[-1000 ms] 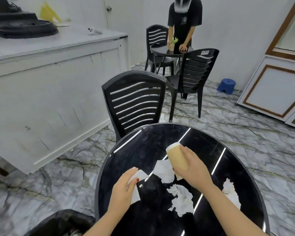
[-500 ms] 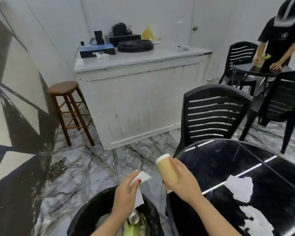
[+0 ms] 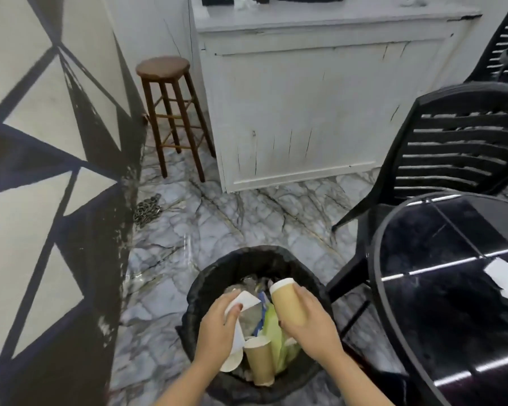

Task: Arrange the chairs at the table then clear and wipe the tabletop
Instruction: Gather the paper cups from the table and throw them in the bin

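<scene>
Both hands are over a black-lined trash bin (image 3: pixel 217 271) standing on the floor left of the round black table (image 3: pixel 440 288). My right hand (image 3: pixel 311 320) grips a tan paper cup (image 3: pixel 288 303) with a white rim. My left hand (image 3: pixel 217 326) pinches a white paper scrap (image 3: pixel 245 300). Inside the bin lie another tan cup (image 3: pixel 260 361), green wrapping and other rubbish. White paper scraps (image 3: pixel 505 276) lie on the tabletop at the right edge. A black slatted chair (image 3: pixel 452 148) stands at the table's far side.
A wooden stool (image 3: pixel 170 112) stands by the patterned wall (image 3: pixel 41 171) at the left. A white counter (image 3: pixel 320 98) fills the back. A metal chain (image 3: pixel 147 209) lies on the marble floor. A second black chair (image 3: pixel 505 45) shows at top right.
My view has swung left and down from the table to the bin. Both hands carried the cup and the paper scrap from above the tabletop to over the bin.
</scene>
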The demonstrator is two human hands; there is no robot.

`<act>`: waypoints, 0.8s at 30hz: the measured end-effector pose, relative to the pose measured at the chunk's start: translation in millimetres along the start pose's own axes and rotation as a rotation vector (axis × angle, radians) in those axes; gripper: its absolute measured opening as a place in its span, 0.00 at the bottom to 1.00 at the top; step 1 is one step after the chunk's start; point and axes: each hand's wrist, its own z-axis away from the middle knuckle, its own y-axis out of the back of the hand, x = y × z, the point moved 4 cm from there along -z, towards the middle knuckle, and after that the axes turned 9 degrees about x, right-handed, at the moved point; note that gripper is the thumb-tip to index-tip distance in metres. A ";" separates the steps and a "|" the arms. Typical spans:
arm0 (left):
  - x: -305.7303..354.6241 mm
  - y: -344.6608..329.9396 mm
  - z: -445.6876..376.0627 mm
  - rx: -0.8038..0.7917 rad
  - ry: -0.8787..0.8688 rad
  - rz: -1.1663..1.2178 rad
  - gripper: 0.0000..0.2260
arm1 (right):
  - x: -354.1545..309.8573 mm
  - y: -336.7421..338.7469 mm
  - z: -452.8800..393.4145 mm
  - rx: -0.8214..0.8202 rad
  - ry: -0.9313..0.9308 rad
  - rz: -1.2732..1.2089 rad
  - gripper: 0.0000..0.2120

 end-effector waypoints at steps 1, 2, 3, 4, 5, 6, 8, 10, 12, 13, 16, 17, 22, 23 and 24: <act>-11.3 -0.3 2.8 -0.002 0.017 -0.013 0.13 | 7.4 -11.3 5.4 -0.018 -0.023 0.000 0.39; -21.9 -1.7 4.2 0.000 0.035 -0.017 0.13 | 15.0 -21.9 9.4 -0.037 -0.036 -0.005 0.39; -32.0 -3.8 4.9 0.004 0.057 -0.010 0.13 | 22.4 -32.7 12.4 -0.060 -0.044 -0.010 0.39; -42.0 -7.2 4.4 0.007 0.074 -0.003 0.13 | 29.9 -43.5 14.0 -0.086 -0.045 -0.005 0.39; -52.3 -11.7 3.0 0.005 0.083 -0.004 0.13 | 37.5 -54.0 14.6 -0.112 -0.046 0.008 0.39; -63.8 -17.3 1.3 0.000 0.091 -0.009 0.13 | 46.1 -65.0 14.1 -0.129 -0.052 0.023 0.39; -89.2 -30.5 -4.2 -0.005 0.109 -0.014 0.13 | 65.9 -88.0 9.1 -0.133 -0.075 0.032 0.39; -116.4 -43.7 -7.1 -0.017 0.130 -0.024 0.13 | 86.8 -111.0 3.8 -0.128 -0.093 0.028 0.39; -143.3 -55.5 -8.0 -0.033 0.140 -0.059 0.13 | 104.1 -132.6 -2.3 -0.136 -0.096 0.047 0.40; -155.0 -59.7 -8.1 -0.038 0.138 -0.073 0.12 | 111.0 -141.9 -5.3 -0.142 -0.097 0.074 0.40; -177.5 -63.4 -3.1 -0.057 0.119 -0.092 0.11 | 124.4 -160.6 -7.4 -0.160 -0.083 0.205 0.43; -180.2 -62.2 -1.4 -0.066 0.121 -0.099 0.11 | 125.5 -162.2 -6.1 -0.161 -0.080 0.227 0.43; -149.9 -43.4 -1.6 -0.104 0.107 -0.128 0.12 | 99.2 -128.2 4.1 -0.103 -0.065 0.217 0.43; -137.0 -39.4 -2.8 -0.110 0.100 -0.129 0.13 | 88.5 -114.9 4.7 -0.086 -0.058 0.201 0.43; -122.5 -35.9 -4.3 -0.117 0.092 -0.121 0.14 | 76.9 -100.5 4.8 -0.067 -0.049 0.183 0.43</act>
